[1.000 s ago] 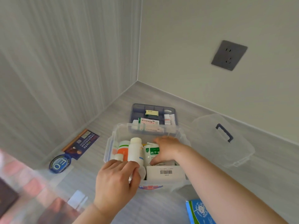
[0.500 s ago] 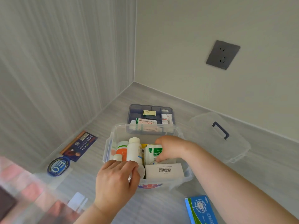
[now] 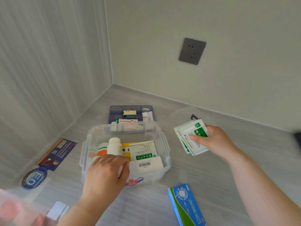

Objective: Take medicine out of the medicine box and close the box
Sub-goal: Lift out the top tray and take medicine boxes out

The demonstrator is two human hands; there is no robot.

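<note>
A clear plastic medicine box (image 3: 166, 144) stands open on the grey surface, holding a white bottle (image 3: 114, 145), an orange-labelled bottle, a yellow packet, a green-and-white sachet (image 3: 143, 150) and a white barcoded carton (image 3: 146, 164). My left hand (image 3: 105, 173) grips the box's near rim, fingers curled over it. My right hand (image 3: 215, 142) is out to the right of the box, above the surface, shut on a small stack of green-and-white medicine sachets (image 3: 190, 137). The clear lid (image 3: 184, 111) with a dark handle lies behind my right hand.
A dark blue divider tray (image 3: 114, 111) with small packets sits behind the box. A blue-and-green tablet carton (image 3: 185, 204) lies near right. A dark leaflet (image 3: 57, 154) and a round blue sticker (image 3: 33, 177) lie left. Walls meet in a corner behind; a grey socket (image 3: 192, 51) is on the right wall.
My right hand has come up out of the box and moved right, carrying the green-and-white sachets. My left hand has stayed on the box's near rim.
</note>
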